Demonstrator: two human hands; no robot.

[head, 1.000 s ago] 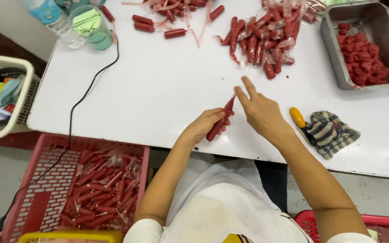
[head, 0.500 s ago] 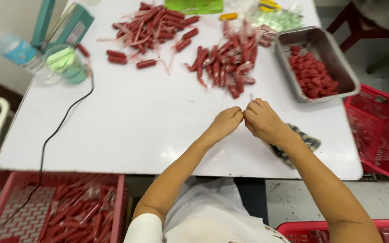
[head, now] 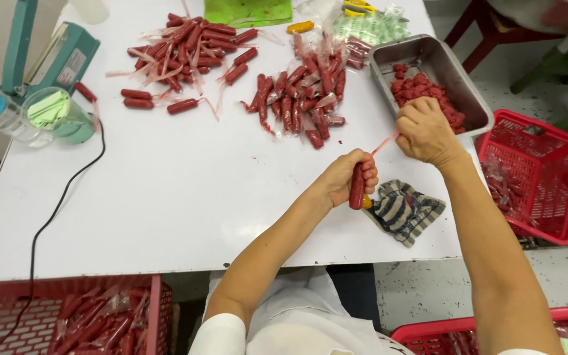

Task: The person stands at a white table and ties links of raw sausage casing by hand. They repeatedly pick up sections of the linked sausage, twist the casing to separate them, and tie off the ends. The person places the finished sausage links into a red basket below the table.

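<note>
White table [head: 165, 217], grey floor [head: 428, 283]

Small food-packing workroom, hand production rather than a home kitchen. White bench [head: 185, 197] spread with heaps of red sausages in clear plastic casings [head: 297, 98], a second heap [head: 189, 46] further back. Steel tray [head: 458, 85] holding unwrapped red pieces. Teal heat sealer [head: 54, 56] at the bench's far left corner, black cord [head: 67, 197] trailing off the edge. Red plastic crates around the bench: one at right [head: 540, 171], one at lower left [head: 67, 319] full of wrapped sausages. Bare concrete floor [head: 553, 283]. Striped rag [head: 405, 210] at the bench edge. Person in white work clothes [head: 297, 322]
</note>
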